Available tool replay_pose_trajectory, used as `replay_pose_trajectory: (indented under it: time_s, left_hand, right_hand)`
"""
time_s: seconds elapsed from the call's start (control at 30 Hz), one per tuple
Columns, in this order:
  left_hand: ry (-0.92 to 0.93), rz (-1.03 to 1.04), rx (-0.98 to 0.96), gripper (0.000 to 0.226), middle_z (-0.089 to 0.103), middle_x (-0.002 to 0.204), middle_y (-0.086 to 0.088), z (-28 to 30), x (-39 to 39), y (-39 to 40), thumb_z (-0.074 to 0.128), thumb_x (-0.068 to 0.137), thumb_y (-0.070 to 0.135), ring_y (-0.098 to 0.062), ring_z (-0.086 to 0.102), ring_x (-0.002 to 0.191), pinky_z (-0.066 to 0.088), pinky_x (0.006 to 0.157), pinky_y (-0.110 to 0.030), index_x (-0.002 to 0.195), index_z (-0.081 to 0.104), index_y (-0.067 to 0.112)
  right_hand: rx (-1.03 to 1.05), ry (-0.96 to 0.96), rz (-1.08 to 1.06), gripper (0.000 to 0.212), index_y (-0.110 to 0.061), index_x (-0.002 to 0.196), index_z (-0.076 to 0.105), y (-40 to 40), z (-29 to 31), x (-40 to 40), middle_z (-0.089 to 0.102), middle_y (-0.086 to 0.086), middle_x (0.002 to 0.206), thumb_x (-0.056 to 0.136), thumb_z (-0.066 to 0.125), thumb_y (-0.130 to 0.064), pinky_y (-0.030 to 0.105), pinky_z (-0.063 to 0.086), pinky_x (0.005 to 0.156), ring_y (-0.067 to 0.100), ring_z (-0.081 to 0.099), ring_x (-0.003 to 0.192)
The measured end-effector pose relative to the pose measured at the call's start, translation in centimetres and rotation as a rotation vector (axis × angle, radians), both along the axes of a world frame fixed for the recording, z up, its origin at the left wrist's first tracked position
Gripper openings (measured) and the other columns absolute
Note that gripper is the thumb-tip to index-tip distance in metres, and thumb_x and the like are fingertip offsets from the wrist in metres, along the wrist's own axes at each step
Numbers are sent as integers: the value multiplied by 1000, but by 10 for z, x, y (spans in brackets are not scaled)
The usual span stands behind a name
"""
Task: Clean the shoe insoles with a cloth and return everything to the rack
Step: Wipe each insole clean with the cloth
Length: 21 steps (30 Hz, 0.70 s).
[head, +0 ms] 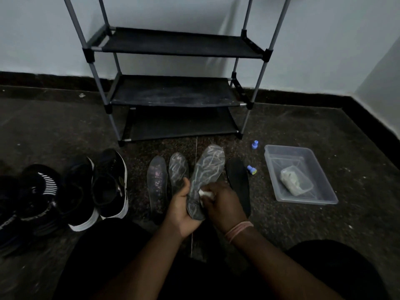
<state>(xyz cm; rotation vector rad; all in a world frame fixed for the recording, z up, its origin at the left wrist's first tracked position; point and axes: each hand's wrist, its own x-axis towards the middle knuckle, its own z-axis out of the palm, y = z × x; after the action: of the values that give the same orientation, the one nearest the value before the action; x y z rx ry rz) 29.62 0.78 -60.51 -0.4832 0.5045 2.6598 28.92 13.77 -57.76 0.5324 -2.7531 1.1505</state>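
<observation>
My left hand (181,210) grips the heel end of a grey insole (207,172) with pale streaks, held tilted above the floor. A small white cloth (205,194) is pressed against that insole by my right hand (223,205). On the floor lie a speckled insole (157,180), a streaked insole (178,167) partly behind my left hand, and a black insole (238,178) to the right. Behind them stands the black shoe rack (173,92) with three bare shelves.
Several dark shoes, some with white soles (110,185), sit in a row on the floor at the left. A clear plastic tub (320,169) holding a pale wad stands at the right. Two small blue caps (255,145) (251,169) lie between the tub and the insoles.
</observation>
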Motion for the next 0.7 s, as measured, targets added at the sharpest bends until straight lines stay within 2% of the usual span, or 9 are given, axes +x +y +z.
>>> replay_pose_trajectory:
  time_s: [0.07, 0.13, 0.23, 0.33, 0.4, 0.47, 0.53, 0.57, 0.7]
  left_hand:
    - [-3, -5, 10, 65, 63, 134, -22, -4, -7, 0, 40, 104, 52, -35, 67, 115, 59, 89, -45, 129, 64, -2]
    - [-25, -33, -23, 73, 57, 142, -21, -11, -16, -1, 41, 100, 59, -35, 60, 125, 49, 103, -48, 136, 58, -2]
    - [-50, -48, -29, 77, 53, 146, -21, -13, -31, -2, 41, 99, 62, -34, 53, 133, 42, 109, -48, 142, 51, -1]
    - [-47, 16, 16, 63, 56, 143, -21, -11, -42, 1, 41, 104, 50, -34, 60, 126, 49, 106, -47, 143, 52, 1]
    - [-52, 3, 24, 59, 54, 146, -19, -13, -46, 1, 42, 105, 46, -32, 57, 131, 44, 112, -45, 143, 52, 3]
    - [-47, -21, 1, 62, 52, 146, -21, -13, -51, -3, 44, 103, 47, -32, 49, 137, 35, 118, -44, 144, 50, 0]
    - [-48, -6, -34, 64, 54, 144, -23, -13, -56, -7, 45, 102, 47, -33, 48, 138, 35, 117, -44, 143, 51, -1]
    - [-58, 10, -44, 63, 54, 144, -23, -14, -58, -8, 46, 102, 46, -33, 48, 138, 36, 116, -44, 143, 51, -1]
    - [-26, -4, 0, 54, 48, 151, -17, -16, -59, -1, 40, 107, 39, -31, 46, 140, 31, 120, -43, 146, 49, 4]
  right_hand:
    - [-8, 20, 7, 10, -14, 91, 73, -4, 2, -3, 69, 8, 92, 85, 65, -13, 36, 50, 84, 22, 63, 90]
    - [0, 6, 145, 15, -11, 91, 74, -12, 8, -2, 69, 9, 93, 83, 62, -6, 37, 51, 82, 21, 63, 90]
    - [35, -13, 264, 19, -12, 95, 75, -13, 14, -11, 70, 8, 96, 82, 63, -4, 32, 50, 84, 19, 64, 92]
    - [131, 80, 175, 15, -12, 90, 77, -4, 13, -41, 73, 10, 92, 80, 66, -8, 37, 54, 82, 27, 67, 87]
    - [149, 108, 110, 12, -12, 87, 76, -4, 13, -48, 73, 10, 88, 82, 65, -8, 38, 54, 79, 28, 66, 84]
    - [65, 12, 183, 15, -17, 93, 76, -13, 15, -41, 73, 3, 95, 85, 66, -10, 30, 52, 83, 17, 66, 90]
    - [-4, -89, 291, 18, -21, 99, 76, -17, 16, -36, 74, -5, 102, 87, 67, -12, 17, 49, 86, 4, 65, 94]
    - [5, -91, 305, 17, -21, 99, 77, -15, 15, -39, 74, -6, 102, 87, 68, -12, 15, 49, 87, 3, 65, 94]
    - [130, 70, 86, 11, -17, 82, 74, 3, 8, -64, 72, 5, 86, 85, 65, -12, 37, 52, 77, 19, 65, 83]
